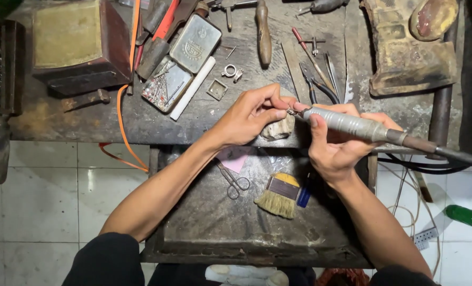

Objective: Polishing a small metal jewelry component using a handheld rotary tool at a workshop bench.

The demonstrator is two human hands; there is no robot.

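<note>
Nearest us is the dark metal tray [204,233], pulled out under the bench [87,119], presumably to catch filings. On it, all just below our hands, lie a flat bristle brush [278,196], small scissors [235,182] to the brush's left and a blue stick-like thing [304,196] to its right.

Above the brush, our left hand [246,119] has its grip pinched together on a tiny metal piece [291,112] (too small to name), braced against a worn wooden peg [279,128] at the bench edge, which seems to steady the work. Our right hand [336,145] is wrapped tight, pen-fashion, around the grey rotary handpiece [352,125], whose tip meets the piece; its dark flexible shaft [458,156] trails off to the right.

Beyond the peg lie pliers [315,87] and tweezers [331,69]. Left of these sit a small square frame [216,89], a ring-like fitting [230,70], an open tin of burrs [167,85] and a shut tin [195,42]. Farthest, a wooden-handled tool [263,34] and a brown box [79,45].
</note>
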